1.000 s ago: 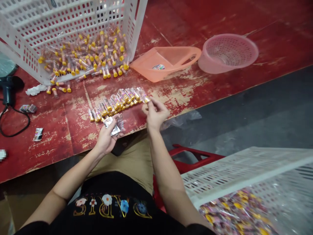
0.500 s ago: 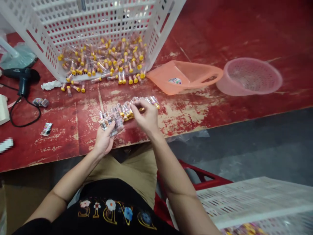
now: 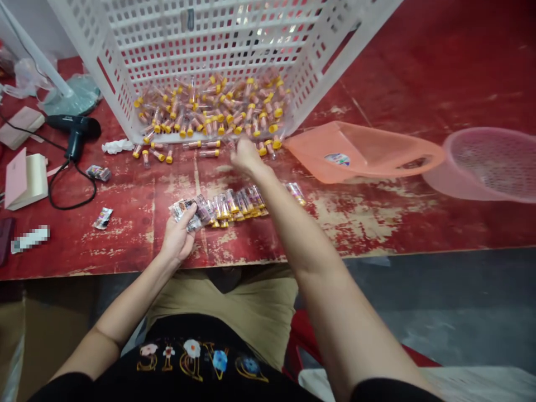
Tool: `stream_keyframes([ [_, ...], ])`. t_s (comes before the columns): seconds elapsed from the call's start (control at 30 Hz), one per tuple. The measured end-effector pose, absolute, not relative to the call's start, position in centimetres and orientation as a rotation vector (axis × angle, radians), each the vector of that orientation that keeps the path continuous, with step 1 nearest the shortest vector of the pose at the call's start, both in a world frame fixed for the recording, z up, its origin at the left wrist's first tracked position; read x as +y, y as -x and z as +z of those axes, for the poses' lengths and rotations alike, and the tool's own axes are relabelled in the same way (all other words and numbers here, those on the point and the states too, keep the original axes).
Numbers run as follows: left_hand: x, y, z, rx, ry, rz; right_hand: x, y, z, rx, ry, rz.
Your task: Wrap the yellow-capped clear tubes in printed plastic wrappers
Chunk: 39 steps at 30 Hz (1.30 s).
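My left hand rests on the red table near its front edge, gripping a small stack of shiny wrappers. A row of yellow-capped clear tubes lies beside it to the right. My right hand is stretched forward over that row, at the mouth of a tipped white crate where many yellow-capped tubes are heaped. Its fingers curl down among the loose tubes at the crate's edge; whether it holds one is hidden.
An orange scoop and a pink strainer basket sit at the right. A black heat gun with its cord, a pink box and loose wrappers lie at the left. The table's front edge runs across.
My right hand left the row of tubes and reached forward to the crate's mouth. My left hand kept hold of the wrappers. The view has tilted up and left.
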State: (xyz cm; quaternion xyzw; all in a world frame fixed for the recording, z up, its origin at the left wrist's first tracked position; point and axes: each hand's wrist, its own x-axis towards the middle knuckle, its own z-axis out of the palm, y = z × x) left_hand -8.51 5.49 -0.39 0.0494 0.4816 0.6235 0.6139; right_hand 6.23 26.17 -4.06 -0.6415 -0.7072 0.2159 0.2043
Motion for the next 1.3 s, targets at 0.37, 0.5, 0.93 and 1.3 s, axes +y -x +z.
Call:
stream_keyframes([
  [0.37,2.7,4.4,-0.3,0.937,-0.272,1.394,3.0,-10.4,-3.5,-1.555,1.155,0.387],
  [0.5,0.2,3.3,1.5,0.936,-0.357,1.191,2.3,-13.2,-4.2,-1.725,1.096,0.163],
  [0.93,-0.6,3.2,-1.1,1.191,-0.869,1.324,-0.7,-10.7,-1.7,-0.967,1.189,1.104],
  [1.3,0.5,4.5,-1.8,1.158,-0.549,1.390,-3.5,-11.5,-1.2,-1.086,1.105,1.238],
])
